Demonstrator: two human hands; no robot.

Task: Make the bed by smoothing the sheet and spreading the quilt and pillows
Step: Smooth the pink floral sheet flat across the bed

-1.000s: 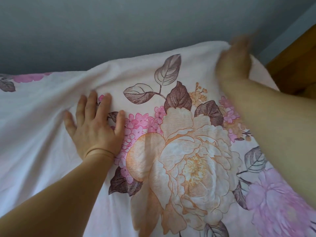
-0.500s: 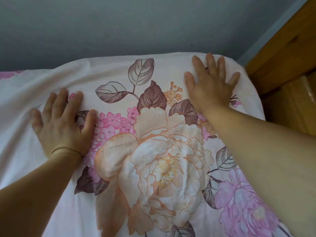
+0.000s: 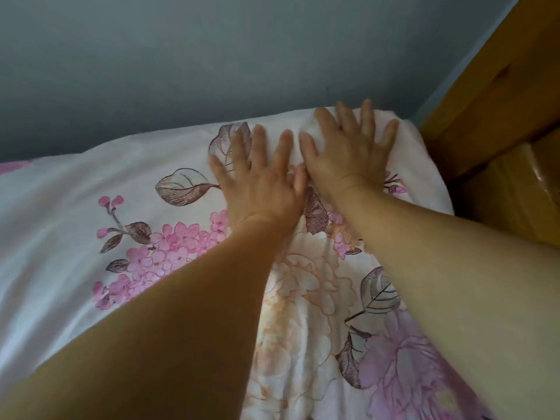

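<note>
A white quilt (image 3: 75,213) printed with pink, peach and lilac flowers and brown leaves covers the bed and fills most of the view. My left hand (image 3: 260,183) lies flat on it near the far edge, fingers spread and straight. Right beside it my right hand (image 3: 348,153) presses flat on the rounded far right corner of the quilt, fingers spread too. The two hands nearly touch at the thumbs. Both forearms reach in from the bottom and hide part of the big peach flower. No pillow shows.
A grey wall (image 3: 212,62) rises straight behind the bed's far edge. A wooden bed frame (image 3: 500,101) stands at the right, close to the quilt's corner.
My left hand has slid rightward and forward across the quilt until it lies beside my right hand. The right hand stayed near the far right corner. The view shifted left.
</note>
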